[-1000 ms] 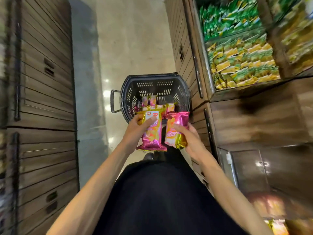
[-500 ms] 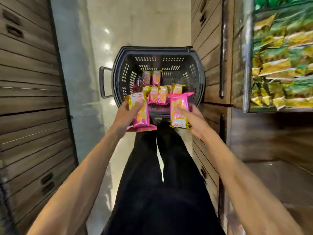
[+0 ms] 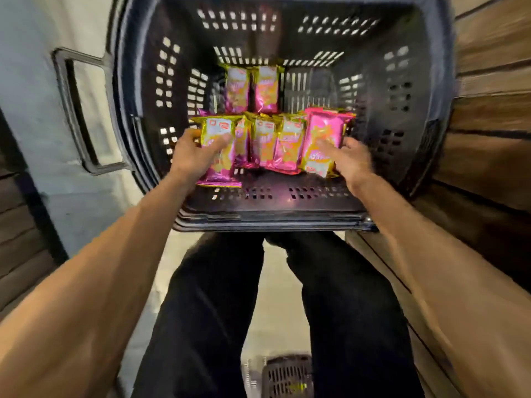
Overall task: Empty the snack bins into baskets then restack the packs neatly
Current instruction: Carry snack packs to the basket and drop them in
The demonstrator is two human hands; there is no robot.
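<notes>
Left thumb lies across the front of the left pack, the other fingers curled round its left edge, so the left hand grips it; the right fingers reach over the front of the right pack and the right hand holds it from the right side, though blur hides exactly how the thumb sits.

Each held pack has its long axis running from the person toward the far wall of the basket; the left pack stands nearly straight, gold seam at the far end, pink seam nearest the person; the right pack leans a little, its far end tipped to the right, pink at that end and gold at the near end. Both are shiny foil pouches in pink and gold with small printed labels, too blurred to read.

Both packs are inside the basket, low over its floor, at either end of a middle row of like packs that stand side by side, touching; the left pack overlaps the row's left end, the right pack its right end. Behind the row two back packs stand upright together against the far wall.

The basket is dark plastic with slotted walls; a handle sticks out on its left; wood panels rise just beside it on the right; black trousers fill the foreground.
</notes>
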